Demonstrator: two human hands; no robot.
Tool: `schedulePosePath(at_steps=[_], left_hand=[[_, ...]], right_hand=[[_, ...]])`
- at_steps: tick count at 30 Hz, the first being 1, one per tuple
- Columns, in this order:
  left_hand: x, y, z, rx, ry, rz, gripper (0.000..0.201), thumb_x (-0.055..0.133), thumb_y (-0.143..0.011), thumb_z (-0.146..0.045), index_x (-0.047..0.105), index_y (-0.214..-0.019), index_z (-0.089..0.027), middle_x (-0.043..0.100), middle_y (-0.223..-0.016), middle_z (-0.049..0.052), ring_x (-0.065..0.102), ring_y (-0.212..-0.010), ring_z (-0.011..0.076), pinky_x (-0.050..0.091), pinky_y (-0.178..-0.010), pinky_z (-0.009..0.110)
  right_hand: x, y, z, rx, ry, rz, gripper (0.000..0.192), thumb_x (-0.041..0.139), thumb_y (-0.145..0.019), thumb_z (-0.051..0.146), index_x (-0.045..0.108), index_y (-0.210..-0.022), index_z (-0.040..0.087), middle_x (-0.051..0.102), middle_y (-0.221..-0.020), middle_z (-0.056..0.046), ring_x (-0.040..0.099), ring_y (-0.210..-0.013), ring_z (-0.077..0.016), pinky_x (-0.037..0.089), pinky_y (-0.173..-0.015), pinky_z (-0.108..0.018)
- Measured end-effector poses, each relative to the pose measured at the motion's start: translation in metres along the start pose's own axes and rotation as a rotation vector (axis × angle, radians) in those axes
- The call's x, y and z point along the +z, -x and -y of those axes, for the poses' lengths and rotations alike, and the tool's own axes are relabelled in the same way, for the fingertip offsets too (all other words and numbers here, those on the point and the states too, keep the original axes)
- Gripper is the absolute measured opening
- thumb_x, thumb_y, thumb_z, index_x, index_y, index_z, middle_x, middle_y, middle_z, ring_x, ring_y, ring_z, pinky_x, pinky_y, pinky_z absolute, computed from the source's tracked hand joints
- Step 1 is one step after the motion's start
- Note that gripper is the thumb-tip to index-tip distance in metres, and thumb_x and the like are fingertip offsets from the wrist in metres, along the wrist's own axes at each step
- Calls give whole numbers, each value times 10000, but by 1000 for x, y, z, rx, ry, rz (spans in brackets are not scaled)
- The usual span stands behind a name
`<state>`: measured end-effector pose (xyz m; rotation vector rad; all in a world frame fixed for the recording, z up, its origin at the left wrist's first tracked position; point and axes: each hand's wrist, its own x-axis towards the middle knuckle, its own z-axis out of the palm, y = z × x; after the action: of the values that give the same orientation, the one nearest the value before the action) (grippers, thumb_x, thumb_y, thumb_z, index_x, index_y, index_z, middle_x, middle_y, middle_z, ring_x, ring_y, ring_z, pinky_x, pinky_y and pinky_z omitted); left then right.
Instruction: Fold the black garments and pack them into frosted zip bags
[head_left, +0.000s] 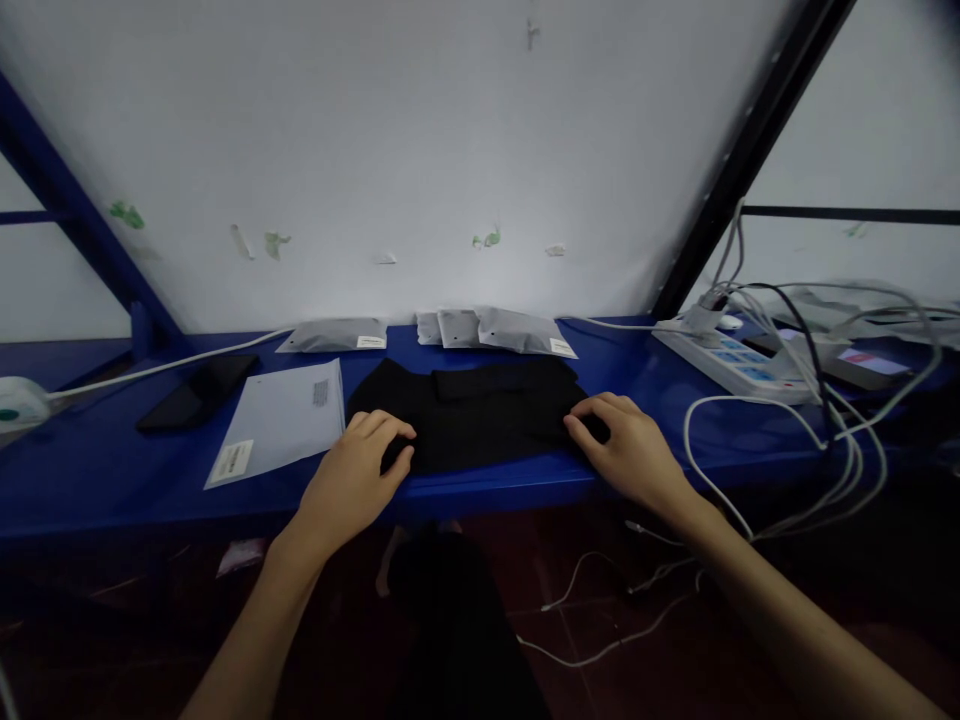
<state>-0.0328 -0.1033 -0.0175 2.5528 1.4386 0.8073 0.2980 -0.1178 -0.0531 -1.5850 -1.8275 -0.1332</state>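
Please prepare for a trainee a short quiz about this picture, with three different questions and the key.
1. Choose: what lies between the left hand and the right hand?
A) a white power strip
B) black cloth
C) a white cable
2. True or false: the flat black device lies to the right of the black cloth.
3. Fill in: the flat pale bag lies nearer to the ____ hand.

Key: 1 B; 2 false, it lies to the left; 3 left.
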Motion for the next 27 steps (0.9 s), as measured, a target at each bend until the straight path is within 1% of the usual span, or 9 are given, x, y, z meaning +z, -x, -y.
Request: schedulePosePath(at_steps=[5,13,27], left_hand=[[0,1,1,-4,5,9,166,500,-946,-245,626,-1053,-236,649,-1088,19,556,-1067,213,496,-924,396],[2,2,5,9,16,-34,157,526,-915,-230,633,-1030,-240,664,-1058,20,575,-1050,223,499,-921,411],[1,2,3,-21,19,-41,165,525,-901,-196,635,-1014,-245,667,-1047,10,579,-1051,217,500,-913,399]], right_hand=[[0,0,0,8,13,-7,181,521,-922,368,617,-847,234,667,-913,-63,590,-912,-256,462,-868,-414],[1,2,-1,-3,8,-23,194,519,-927,372,625,-861,224,664,-907,-60,583,-890,-250,454,-853,-409],[2,3,-3,-8,-5,-29,204,509,-940,370,630,-874,219,660,-905,-62,588,-902,-249,461,-853,-405]])
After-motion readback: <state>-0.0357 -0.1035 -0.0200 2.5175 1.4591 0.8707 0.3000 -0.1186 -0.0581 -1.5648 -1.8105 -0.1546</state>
